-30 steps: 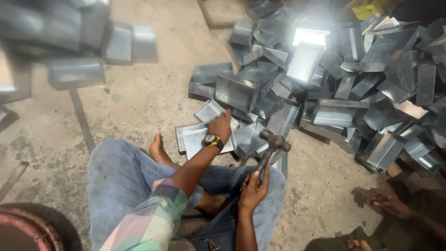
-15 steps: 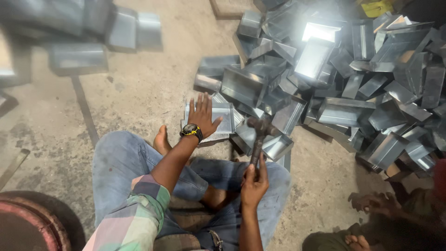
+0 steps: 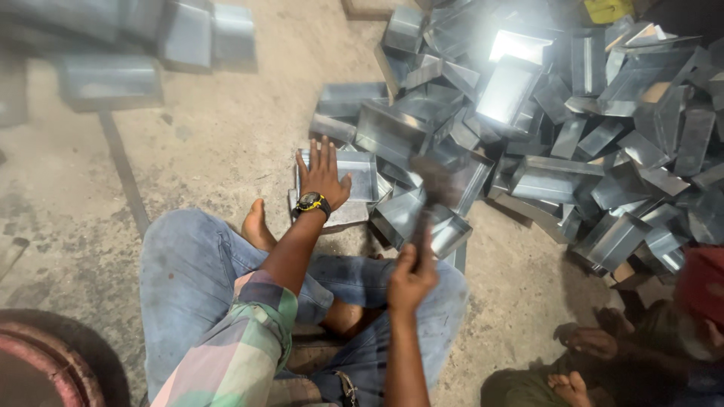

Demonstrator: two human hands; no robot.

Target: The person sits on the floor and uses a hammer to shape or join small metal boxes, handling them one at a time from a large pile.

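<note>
Left hand (image 3: pixel 323 172): lies flat, fingers spread, palm down on a shallow metal tray (image 3: pixel 354 175); grip open, closed on nothing. A dark watch with a yellow ring (image 3: pixel 311 203) sits on the wrist.
Right hand (image 3: pixel 409 280): grip wrapped tight round the handle of a hammer (image 3: pixel 431 197) — the head is raised and blurred, above the trays just right of the left hand.
Tray under the hand: rests on the floor (image 3: pixel 219 143) right in front of the person's crossed legs, on top of another flat piece, at the near edge of the heap.
Heap of trays (image 3: pixel 573 128): many bent sheet-metal trays, grey and shiny, piled loosely to the right and beyond; one near the top catches a bright glare.
Other trays (image 3: pixel 151 45): a smaller group lies well apart at top left — out of focus.
Person: seated on the floor, blue jeans, checked sleeve on the left arm, one bare foot (image 3: pixel 258 226) showing just beside the tray.
Co-worker: at bottom right, another person's hands (image 3: pixel 588 343) rest low near the heap; what they hold cannot be told.
Bottom left: part of a round rusty red rim (image 3: pixel 45 369).
</note>
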